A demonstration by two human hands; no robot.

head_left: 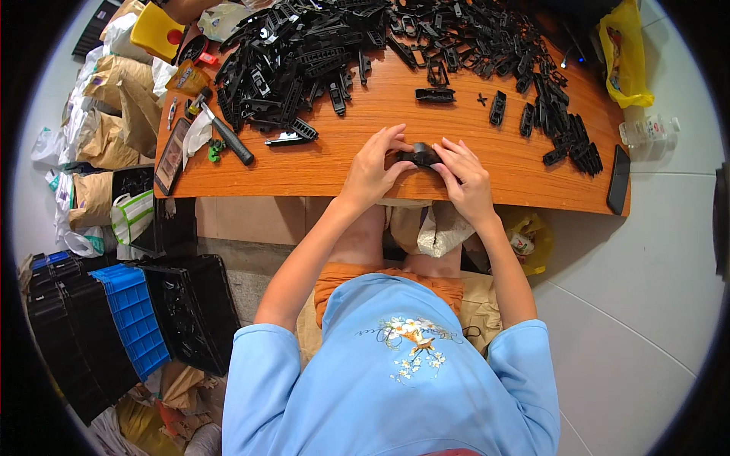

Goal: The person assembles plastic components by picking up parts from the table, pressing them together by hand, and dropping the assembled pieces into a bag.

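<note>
Near the front edge of the wooden table (304, 171), I hold a small black plastic part (421, 155) between both hands. My left hand (371, 166) grips its left end with thumb and fingertips. On its right end, the fingers and thumb of my right hand (465, 176) are closed. The part's shape is partly hidden by my fingers. Beyond my hands lie a single black part (435, 95) and a tiny black cross-shaped piece (482, 99). A large heap of black plastic parts (304, 61) covers the far left, and smaller black parts (494, 38) spread across the far right.
On the left lie a hammer (228, 137), a phone-like dark device (173, 156) and small green pieces (215, 150). A dark phone (619, 178) rests at the right edge. Paper bags (114, 83) and a blue crate (133, 315) stand left of the table.
</note>
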